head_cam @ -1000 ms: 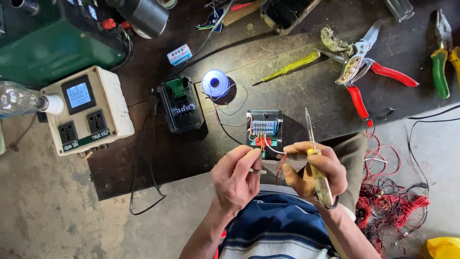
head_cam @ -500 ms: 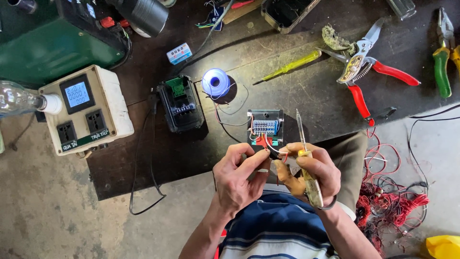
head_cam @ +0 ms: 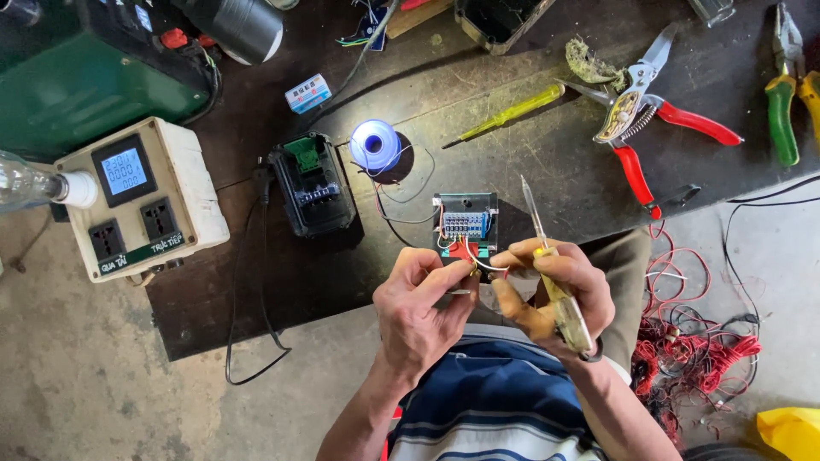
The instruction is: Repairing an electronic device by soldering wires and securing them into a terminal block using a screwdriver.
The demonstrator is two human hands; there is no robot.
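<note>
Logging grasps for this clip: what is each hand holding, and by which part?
Right hand grips a soldering iron by its yellow handle; left hand pinches thin wires at their free ends.

Left hand [head_cam: 418,312] pinches thin wires [head_cam: 487,266] from a small circuit board [head_cam: 465,224]; right hand [head_cam: 551,294] grips a yellow-handled soldering iron [head_cam: 551,273].

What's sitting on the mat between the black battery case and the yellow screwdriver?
In the head view, a blue solder spool lies between the black battery case and the yellow screwdriver.
</note>
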